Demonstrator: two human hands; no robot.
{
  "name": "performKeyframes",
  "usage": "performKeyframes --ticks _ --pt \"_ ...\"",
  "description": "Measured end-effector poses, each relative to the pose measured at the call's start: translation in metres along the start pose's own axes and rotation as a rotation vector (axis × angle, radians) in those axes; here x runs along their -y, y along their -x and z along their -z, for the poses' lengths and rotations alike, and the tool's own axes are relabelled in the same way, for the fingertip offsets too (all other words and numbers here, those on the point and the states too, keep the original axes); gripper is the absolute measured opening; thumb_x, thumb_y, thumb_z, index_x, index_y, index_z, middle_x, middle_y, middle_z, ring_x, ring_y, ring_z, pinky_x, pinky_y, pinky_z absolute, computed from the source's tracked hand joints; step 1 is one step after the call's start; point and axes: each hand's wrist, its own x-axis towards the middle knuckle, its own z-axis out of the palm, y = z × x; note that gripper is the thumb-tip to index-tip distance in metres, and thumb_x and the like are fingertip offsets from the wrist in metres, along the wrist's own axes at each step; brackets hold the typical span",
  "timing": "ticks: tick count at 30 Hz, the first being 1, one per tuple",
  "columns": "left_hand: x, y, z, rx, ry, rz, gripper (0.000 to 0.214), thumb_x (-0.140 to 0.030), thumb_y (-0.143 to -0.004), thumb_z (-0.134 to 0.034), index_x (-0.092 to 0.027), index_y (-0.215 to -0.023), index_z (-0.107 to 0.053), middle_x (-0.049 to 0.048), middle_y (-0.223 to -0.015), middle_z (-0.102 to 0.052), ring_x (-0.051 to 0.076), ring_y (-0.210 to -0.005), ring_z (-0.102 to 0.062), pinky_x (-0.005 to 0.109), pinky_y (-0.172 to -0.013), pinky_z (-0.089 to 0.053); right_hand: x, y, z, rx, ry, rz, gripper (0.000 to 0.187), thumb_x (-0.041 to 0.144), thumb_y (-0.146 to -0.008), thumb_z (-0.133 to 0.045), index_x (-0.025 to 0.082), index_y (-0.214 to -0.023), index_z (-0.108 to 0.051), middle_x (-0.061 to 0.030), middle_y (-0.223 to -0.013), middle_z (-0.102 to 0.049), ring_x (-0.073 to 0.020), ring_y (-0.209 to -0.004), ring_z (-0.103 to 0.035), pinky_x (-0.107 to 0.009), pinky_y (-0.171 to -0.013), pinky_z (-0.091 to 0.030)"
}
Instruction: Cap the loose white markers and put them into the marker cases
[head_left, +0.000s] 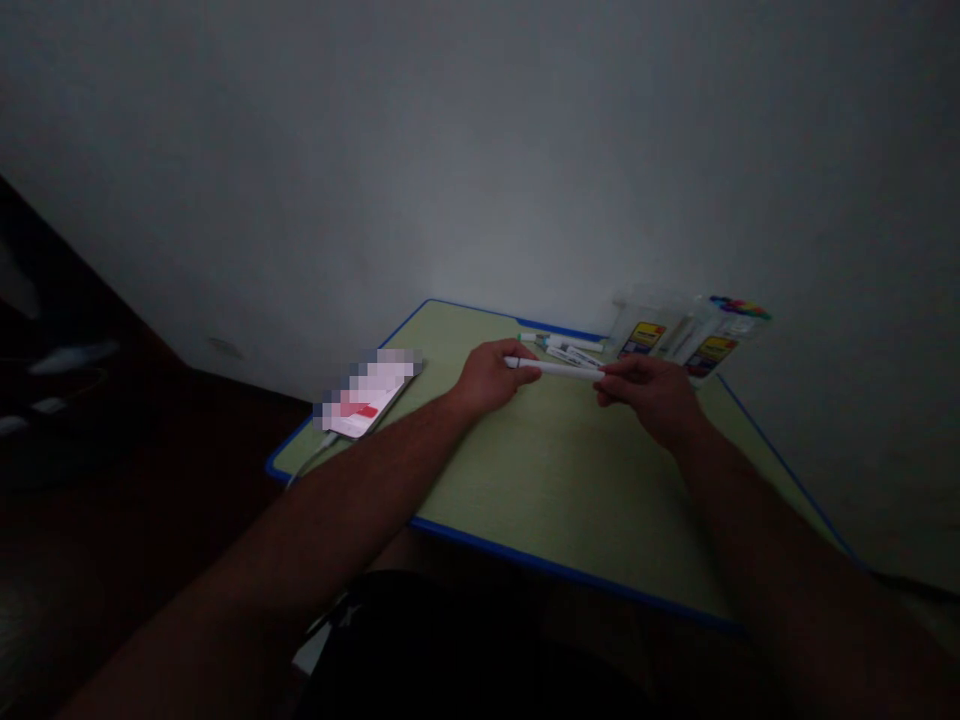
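Both of my hands hold one white marker pen (559, 369) level above a small green table with a blue rim (480, 535). My left hand (491, 375) is closed round the pen's left end. My right hand (651, 392) pinches its right end with the fingers curled. Just behind the pen, a few more white markers (566, 346) lie on the table near the wall.
A clear plastic marker pack (686, 330) with coloured pens stands at the table's back right against the white wall. A phone (367, 395) with a cable lies on the left corner. To the left the floor is dark, and the table's near edge is close to my lap.
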Motion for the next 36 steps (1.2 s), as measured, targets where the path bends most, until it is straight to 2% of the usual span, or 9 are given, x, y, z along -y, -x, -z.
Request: performKeyframes --ticks 9,14,21,26,32,36 --pt "-0.004 0.002 -0.004 0.017 0.008 0.03 0.015 -0.024 -0.071 -0.074 -0.016 -0.082 -0.067 -0.0042 -0.06 -0.056 0.01 -0.053 -0.048 0.025 -0.054 -0.037 0.001 0.0 0.001 -0.013 0.016 0.0 0.039 0.042 -0.057 -0.088 0.017 -0.081 -0.071 -0.0048 -0.065 -0.072 -0.0171 -0.056 -0.067 -0.032 -0.057 -0.059" --pt "-0.003 0.001 -0.006 0.019 0.058 -0.066 0.023 -0.023 -0.069 -0.076 -0.018 -0.088 -0.063 -0.0049 -0.067 -0.057 0.009 -0.056 -0.048 0.024 -0.055 -0.038 0.0 -0.001 0.0 -0.055 0.03 -0.002 0.035 0.042 -0.059 -0.087 0.017 -0.076 -0.069 -0.0026 -0.061 -0.069 -0.0146 -0.053 -0.064 -0.029 -0.055 -0.057" --pt "-0.005 -0.002 -0.002 -0.092 0.187 0.008 0.017 -0.016 -0.072 -0.072 -0.016 -0.086 -0.062 -0.0056 -0.062 -0.054 0.008 -0.053 -0.049 0.023 -0.052 -0.042 -0.008 -0.007 0.009 -0.14 -0.027 0.032 0.037 0.039 -0.059 -0.086 0.017 -0.082 -0.067 -0.0006 -0.066 -0.068 -0.0132 -0.053 -0.063 -0.03 -0.055 -0.058" --pt "-0.01 -0.002 -0.002 -0.102 0.298 0.022 0.013 -0.012 -0.074 -0.069 -0.014 -0.084 -0.062 -0.0047 -0.06 -0.057 0.008 -0.049 -0.052 0.023 -0.05 -0.044 -0.009 -0.008 0.009 -0.111 -0.036 0.036 0.038 0.033 -0.057 -0.086 0.017 -0.087 -0.069 0.0002 -0.073 -0.067 -0.0128 -0.057 -0.063 -0.032 -0.057 -0.059" --pt "-0.007 -0.005 -0.002 -0.129 0.312 0.034 0.014 -0.006 -0.072 -0.067 -0.014 -0.083 -0.063 -0.0048 -0.056 -0.058 0.008 -0.046 -0.052 0.022 -0.048 -0.045 -0.009 -0.008 0.005 -0.094 -0.101 0.097 0.039 0.03 -0.055 -0.086 0.018 -0.088 -0.069 0.0014 -0.075 -0.063 -0.0137 -0.066 -0.062 -0.035 -0.061 -0.061" --pt "-0.008 -0.004 -0.001 -0.136 0.328 0.037 0.016 -0.009 -0.069 -0.069 -0.013 -0.083 -0.064 -0.0052 -0.056 -0.058 0.008 -0.048 -0.054 0.023 -0.05 -0.046 -0.009 -0.009 0.005 -0.069 -0.034 0.088 0.037 0.031 -0.057 -0.084 0.018 -0.088 -0.068 -0.0003 -0.078 -0.067 -0.015 -0.065 -0.062 -0.036 -0.062 -0.059"
